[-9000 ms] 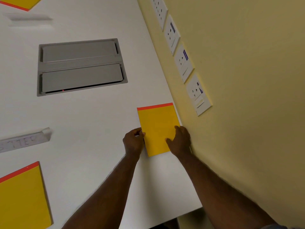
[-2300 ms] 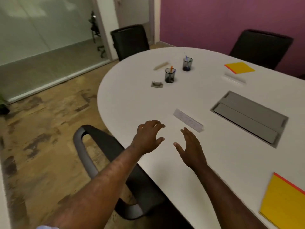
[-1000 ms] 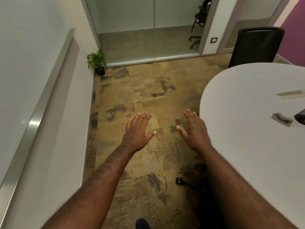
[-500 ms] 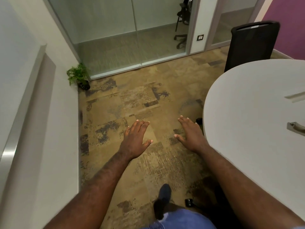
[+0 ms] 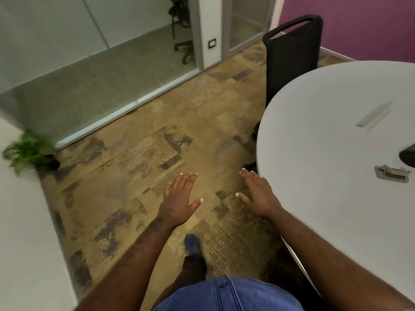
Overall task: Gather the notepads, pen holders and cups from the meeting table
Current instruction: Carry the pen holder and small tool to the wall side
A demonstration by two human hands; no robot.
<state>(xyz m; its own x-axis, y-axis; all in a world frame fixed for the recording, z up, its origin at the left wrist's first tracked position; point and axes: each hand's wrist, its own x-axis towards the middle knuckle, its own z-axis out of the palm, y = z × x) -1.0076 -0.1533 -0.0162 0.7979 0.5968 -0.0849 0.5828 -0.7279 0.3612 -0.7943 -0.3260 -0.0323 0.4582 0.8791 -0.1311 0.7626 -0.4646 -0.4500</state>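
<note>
Hands hovered flat and empty, left hand point(image 5: 179, 198) over the floor, right hand point(image 5: 258, 196) beside the round table point(image 5: 314, 198); a dark pen holder point(image 5: 407, 154) showed only partly at the frame's right edge, orientation unclear

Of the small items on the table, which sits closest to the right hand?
The grey metal clip-like piece, lying flat right of the right hand. The pale strip lies further up the table; the dark object is cut off at the frame edge.

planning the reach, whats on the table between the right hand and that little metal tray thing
Nothing: in the head view the white table is bare between the right hand, held over the floor at its edge, and the metal tray.
</note>
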